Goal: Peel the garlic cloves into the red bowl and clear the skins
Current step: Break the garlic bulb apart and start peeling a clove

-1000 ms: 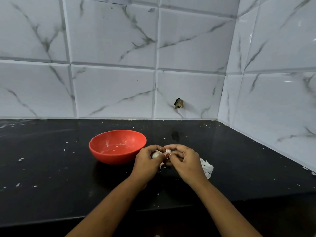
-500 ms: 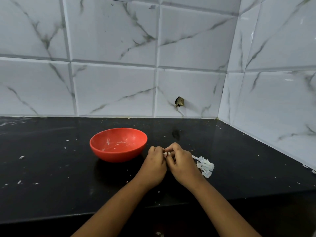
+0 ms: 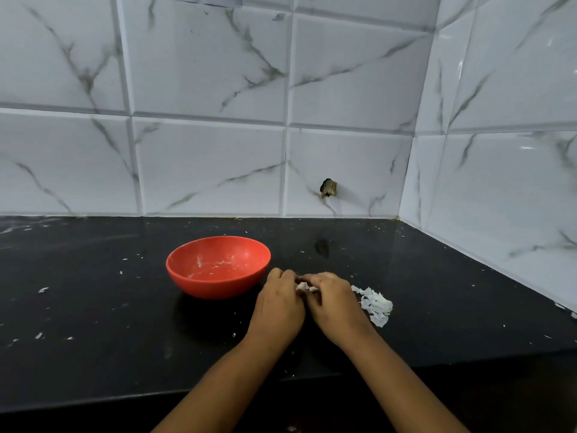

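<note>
- Now your left hand (image 3: pixel 278 303) and right hand (image 3: pixel 335 303) meet over the black surface (image 3: pixel 93 307), the fingers of both curled and pinching a white garlic clove (image 3: pixel 304 287) between them.
- Just left of your left hand stands the red bowl (image 3: pixel 215 287), with white smears inside.
- Just right of your right hand lies the pile of skins (image 3: pixel 376 304), partly hidden behind that hand.
- Beyond your hands, a dark hole (image 3: pixel 327 188) marks the tiled wall (image 3: pixel 203 151).

Red bowl (image 3: pixel 218 267) sitting upright, flecked white inside. Garlic clove (image 3: pixel 303 287) being pinched just right of bowl; skins (image 3: pixel 376 304) lying piled farther right.
</note>
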### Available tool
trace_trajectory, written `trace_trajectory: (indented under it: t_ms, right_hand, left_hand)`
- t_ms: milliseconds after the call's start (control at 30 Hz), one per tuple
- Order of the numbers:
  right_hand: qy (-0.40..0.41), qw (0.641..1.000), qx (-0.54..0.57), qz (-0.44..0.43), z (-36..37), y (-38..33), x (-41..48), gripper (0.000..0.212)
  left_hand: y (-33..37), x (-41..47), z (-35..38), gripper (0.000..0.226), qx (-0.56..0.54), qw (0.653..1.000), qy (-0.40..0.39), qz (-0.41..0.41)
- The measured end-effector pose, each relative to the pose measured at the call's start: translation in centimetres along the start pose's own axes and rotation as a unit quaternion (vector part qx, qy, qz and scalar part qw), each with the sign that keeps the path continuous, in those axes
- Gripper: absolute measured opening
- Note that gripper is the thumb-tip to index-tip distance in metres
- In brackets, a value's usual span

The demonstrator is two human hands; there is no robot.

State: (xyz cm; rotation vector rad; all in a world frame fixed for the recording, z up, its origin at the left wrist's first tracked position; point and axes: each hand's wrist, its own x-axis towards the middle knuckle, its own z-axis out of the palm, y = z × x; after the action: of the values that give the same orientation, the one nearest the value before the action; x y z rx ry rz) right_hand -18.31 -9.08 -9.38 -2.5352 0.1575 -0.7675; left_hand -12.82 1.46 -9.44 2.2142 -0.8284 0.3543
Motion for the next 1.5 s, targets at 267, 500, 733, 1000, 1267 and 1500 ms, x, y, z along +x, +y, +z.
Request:
trace_trajectory:
  t_ms: [267,500,733,1000,1267,1500]
  right_hand:
    - [0.058,0.986,0.157,-0.011,-0.8,-0.5,-0.3,0.029]
    - [0.050,0.962,0.265,0.032,-1.0,-0.1,-0.3,0.017]
    - [0.065,0.933,0.350,0.046,-1.4,-0.8,-0.5,0.017]
    - [0.092,0.950,0.295,0.047,-1.2,-0.6,-0.4,0.018]
    - [0.114,0.952,0.271,0.085,-1.2,0.0,-0.2,0.017]
    - [0.041,0.975,0.196,0.098,-0.6,0.2,0.1,0.023]
  left_hand:
    - [0.0,0.4,-0.8,0.039,-0.399,0.914,-0.057,-0.055]
    - [0.3,0.2,-0.8,0.049,-0.479,0.872,-0.088,-0.049]
    - [0.2,0.4,-0.8,0.026,-0.480,0.874,-0.055,-0.050]
    - [-0.1,0.3,-0.5,0.039,-0.466,0.882,-0.058,-0.026]
    - [0.4,0.2,-0.7,0.028,-0.512,0.854,-0.081,-0.037]
    - [0.3,0.3,-0.7,0.019,-0.504,0.863,-0.008,-0.034]
